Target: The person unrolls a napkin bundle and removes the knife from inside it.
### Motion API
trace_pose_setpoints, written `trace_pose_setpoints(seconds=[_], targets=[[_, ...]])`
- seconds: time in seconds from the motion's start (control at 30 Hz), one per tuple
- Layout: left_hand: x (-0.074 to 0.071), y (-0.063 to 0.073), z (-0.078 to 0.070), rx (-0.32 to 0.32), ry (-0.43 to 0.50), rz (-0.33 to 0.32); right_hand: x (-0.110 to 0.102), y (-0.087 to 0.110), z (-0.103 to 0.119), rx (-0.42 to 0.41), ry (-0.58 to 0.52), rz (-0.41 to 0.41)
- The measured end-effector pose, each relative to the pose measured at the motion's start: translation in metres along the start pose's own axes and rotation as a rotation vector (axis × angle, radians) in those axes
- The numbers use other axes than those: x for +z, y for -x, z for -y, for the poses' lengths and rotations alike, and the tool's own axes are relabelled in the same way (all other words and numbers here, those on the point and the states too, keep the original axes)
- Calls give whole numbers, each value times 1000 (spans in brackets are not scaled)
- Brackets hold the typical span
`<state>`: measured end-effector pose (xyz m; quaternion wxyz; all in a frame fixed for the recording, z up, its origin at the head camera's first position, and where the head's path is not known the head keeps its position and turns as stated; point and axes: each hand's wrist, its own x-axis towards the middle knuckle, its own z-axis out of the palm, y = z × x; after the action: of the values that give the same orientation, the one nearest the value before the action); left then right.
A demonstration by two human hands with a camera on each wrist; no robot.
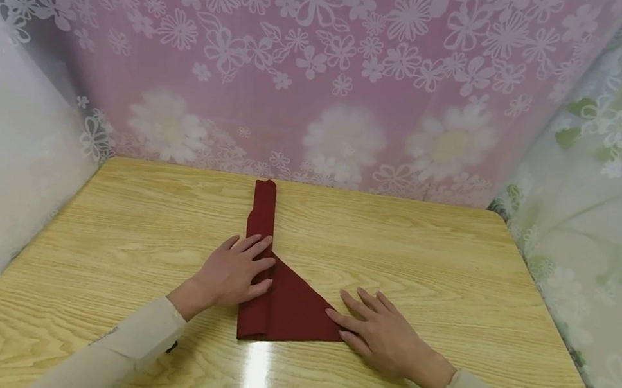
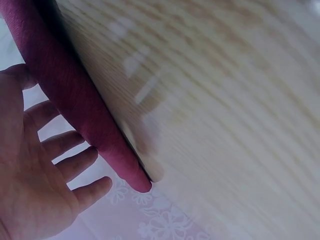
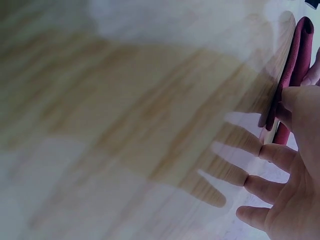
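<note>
A dark red cloth (image 1: 300, 306) lies on the table, its left side folded into a long narrow roll (image 1: 264, 204) that reaches the far edge. From that roll a flat flap tapers to a corner on the right. My left hand (image 1: 234, 272) rests over the roll with its fingers spread. In the left wrist view the rolled cloth (image 2: 82, 100) runs along the fingertips. My right hand (image 1: 387, 336) touches the flap's right corner with thumb and index finger, the other fingers extended on the wood. Seen from the right wrist, the cloth (image 3: 295, 70) shows as layered edges beside the thumb.
The wood-grain table (image 1: 427, 247) has a glossy surface with a bright reflection near its front. A pink flowered curtain (image 1: 331, 80) hangs behind the far edge. Pale sheets stand along both sides, the right one (image 1: 612, 257) printed with flowers and leaves.
</note>
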<state>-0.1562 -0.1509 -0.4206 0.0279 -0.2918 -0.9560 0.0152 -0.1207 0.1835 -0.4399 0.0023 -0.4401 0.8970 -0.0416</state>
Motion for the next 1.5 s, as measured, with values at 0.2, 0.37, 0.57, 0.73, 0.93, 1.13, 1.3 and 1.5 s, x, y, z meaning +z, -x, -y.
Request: trace_pose_setpoints(seconds=[0.2, 0.37, 0.57, 0.73, 0.93, 1.13, 1.3, 1.5], targets=[[-2, 2, 2, 2, 10, -7, 2, 1, -1, 4, -13, -11], [-3, 5, 5, -2, 24, -26, 3, 1, -1, -5, -15, -28], [-3, 8, 9, 11, 17, -66, 1, 1, -1, 3, -11, -13], [-4, 11, 13, 17, 7, -91, 1, 1, -2, 2, -12, -11], [-4, 19, 19, 12, 35, -102, 1, 1, -2, -4, -20, -15], [-5, 24, 24, 0, 70, -100, 2, 1, -2, -7, -10, -29], [-8, 27, 26, -26, 104, -79, 2, 2, -2, -9, -4, -39], [-7, 35, 33, -50, 149, -51, -1, 1, -1, 7, -7, -3]])
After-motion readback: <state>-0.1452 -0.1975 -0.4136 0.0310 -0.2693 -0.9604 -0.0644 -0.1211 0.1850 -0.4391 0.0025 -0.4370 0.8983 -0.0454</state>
